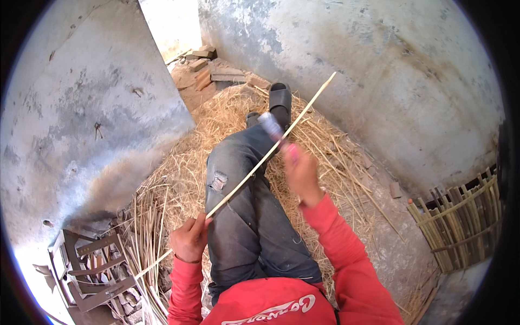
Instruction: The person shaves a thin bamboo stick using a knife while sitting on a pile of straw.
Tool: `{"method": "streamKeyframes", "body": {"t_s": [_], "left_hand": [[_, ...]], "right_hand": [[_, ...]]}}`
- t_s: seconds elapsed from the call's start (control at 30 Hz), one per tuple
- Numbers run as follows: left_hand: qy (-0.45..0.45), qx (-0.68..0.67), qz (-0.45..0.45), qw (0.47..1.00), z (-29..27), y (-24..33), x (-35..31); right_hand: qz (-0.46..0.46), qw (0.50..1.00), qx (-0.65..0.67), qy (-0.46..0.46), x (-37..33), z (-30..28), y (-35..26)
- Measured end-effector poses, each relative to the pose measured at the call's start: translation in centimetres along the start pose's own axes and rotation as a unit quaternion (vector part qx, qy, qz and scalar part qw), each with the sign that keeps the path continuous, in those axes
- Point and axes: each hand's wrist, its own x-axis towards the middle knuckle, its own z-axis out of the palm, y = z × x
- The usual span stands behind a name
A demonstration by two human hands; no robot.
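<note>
A long pale cane or bamboo strip (pixel 244 181) runs slantwise across my lap, its far end beyond my knees and its near end behind my left wrist. My left hand (pixel 189 239) is closed around it beside my thigh. In my right hand (pixel 302 176), closed above my knees, is a knife (pixel 272 128) with a pink handle. Its blade is smeared by motion and crosses the strip; whether it touches the strip, I cannot tell.
Straw and shavings (pixel 184 162) cover the floor around my legs. A bundle of thin strips (pixel 149 233) and a brown metal frame (pixel 81 271) lie at the left. A woven stick basket (pixel 460 225) stands at the right. Bricks (pixel 201 64) lie by the far opening between worn walls (pixel 346 49).
</note>
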Motion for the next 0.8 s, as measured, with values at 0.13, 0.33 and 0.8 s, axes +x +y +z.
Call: {"method": "streamKeyframes", "body": {"t_s": [0.13,0.33,0.8], "left_hand": [[0.001,-0.021,-0.01,1.0,0.2,-0.2,-0.3],[-0.017,-0.05,-0.046,0.998,0.1,-0.8,-0.4],[-0.034,-0.099,-0.111,0.988,0.8,4.7,4.4]], "right_hand": [[0.025,0.997,-0.029,0.06,3.0,-0.8,2.8],[-0.085,0.987,0.024,-0.133,-3.4,3.3,-0.7],[0.001,0.996,0.02,-0.084,-0.5,2.3,-0.9]]}}
